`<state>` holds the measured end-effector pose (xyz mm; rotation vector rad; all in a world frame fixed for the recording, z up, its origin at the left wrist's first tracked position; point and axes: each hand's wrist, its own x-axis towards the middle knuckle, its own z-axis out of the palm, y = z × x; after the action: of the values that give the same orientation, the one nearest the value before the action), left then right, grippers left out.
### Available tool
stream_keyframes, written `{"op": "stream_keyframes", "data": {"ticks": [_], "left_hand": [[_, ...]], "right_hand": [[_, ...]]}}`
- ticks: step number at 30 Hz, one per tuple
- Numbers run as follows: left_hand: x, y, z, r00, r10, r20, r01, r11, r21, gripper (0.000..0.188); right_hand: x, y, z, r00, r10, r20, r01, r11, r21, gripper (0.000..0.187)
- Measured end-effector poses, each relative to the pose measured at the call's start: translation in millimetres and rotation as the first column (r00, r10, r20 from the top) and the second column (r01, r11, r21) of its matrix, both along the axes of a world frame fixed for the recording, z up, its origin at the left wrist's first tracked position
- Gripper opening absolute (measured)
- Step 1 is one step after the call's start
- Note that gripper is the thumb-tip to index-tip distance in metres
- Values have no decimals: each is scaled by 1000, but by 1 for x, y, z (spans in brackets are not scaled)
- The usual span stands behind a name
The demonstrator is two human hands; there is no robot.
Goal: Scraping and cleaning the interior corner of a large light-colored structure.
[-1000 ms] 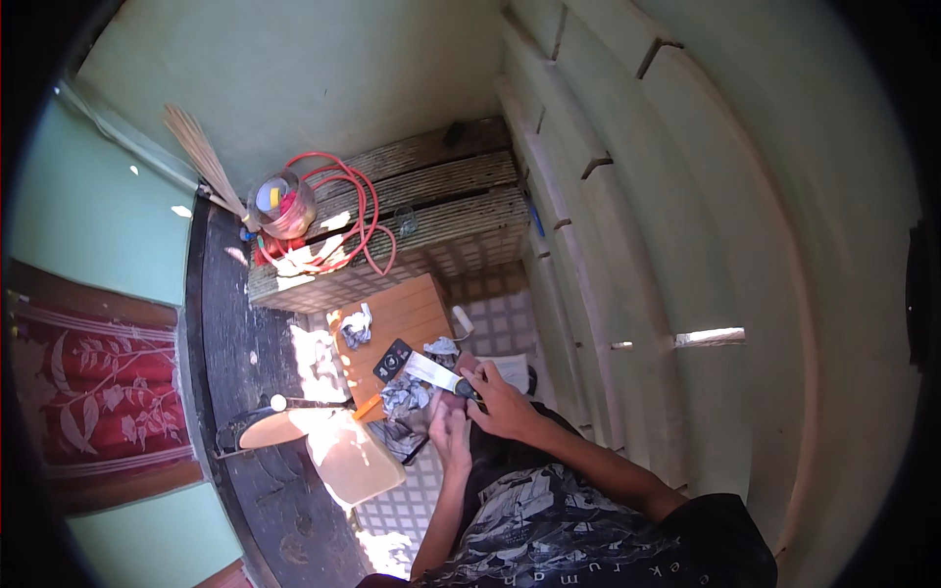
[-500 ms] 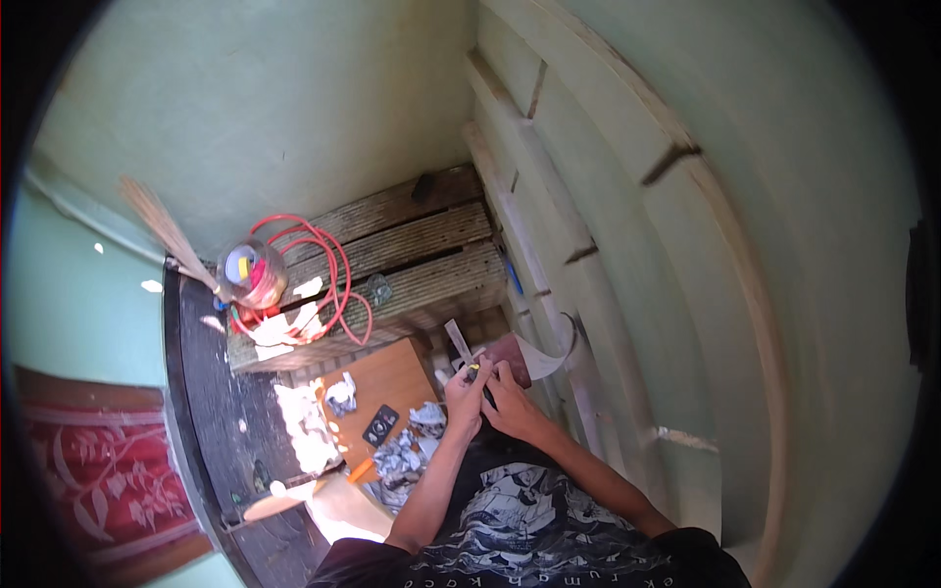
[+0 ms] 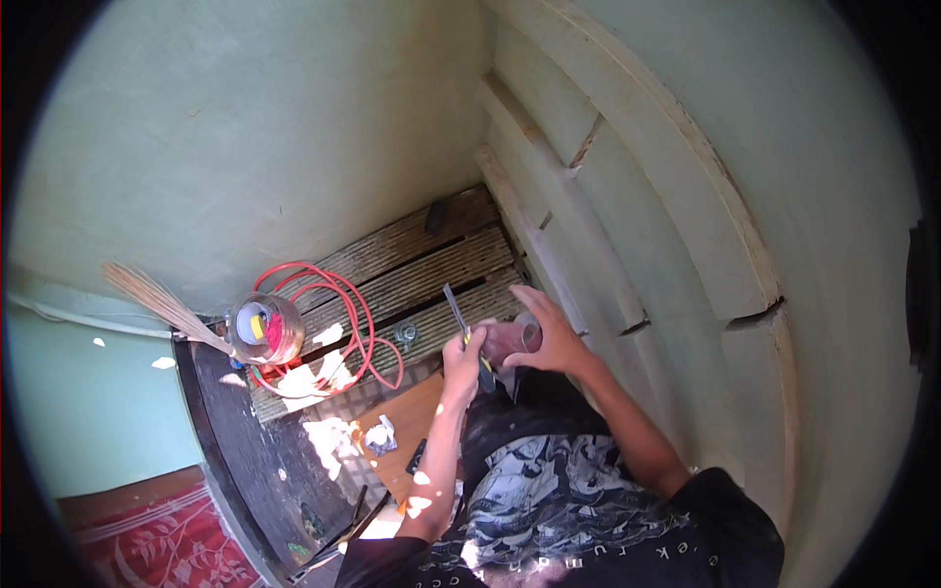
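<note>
In front of my chest, my left hand (image 3: 461,365) is closed round a cutter knife (image 3: 484,370) with a yellow and black handle. Its long grey blade sticks up past my fingers. My right hand (image 3: 559,338) curves round a reddish-brown sheet (image 3: 502,343) that looks like sandpaper, thumb below and fingers above. The sheet is curled into a loose roll, and its left end lies against my left hand. Whether the left fingers also pinch the sheet is hidden.
A slatted wooden bench (image 3: 461,245) carries a red hose (image 3: 368,338), a clear tub (image 3: 279,338) and a small glass object (image 3: 405,333). A stick broom (image 3: 162,304) leans left. Crumpled paper (image 3: 380,436) lies on a brown board (image 3: 407,412). Wooden battens (image 3: 618,225) line the right wall.
My right hand has opened wider and moved up and right round the sheet, which is now curled. My left hand has stayed closed on the knife. The whole view has shifted.
</note>
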<state>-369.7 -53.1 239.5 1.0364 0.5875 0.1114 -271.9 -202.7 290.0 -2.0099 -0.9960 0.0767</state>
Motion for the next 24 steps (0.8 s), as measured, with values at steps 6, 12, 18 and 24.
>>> {"op": "stream_keyframes", "data": {"ticks": [6,12,18,24], "left_hand": [[38,34,17,969,213,124,-193,969,-157,27],[59,35,9,885,449,122,-431,890,-150,29],[69,61,12,844,529,88,-510,843,-171,30],[80,48,32,925,375,65,-380,899,219,27]], "right_hand": [[39,-3,-14,726,175,-665,-270,962,-42,81],[39,23,-4,750,271,-604,-175,961,213,79],[62,6,-10,908,-18,-419,-24,995,-95,74],[78,20,18,718,-17,-695,261,933,248,52]]}}
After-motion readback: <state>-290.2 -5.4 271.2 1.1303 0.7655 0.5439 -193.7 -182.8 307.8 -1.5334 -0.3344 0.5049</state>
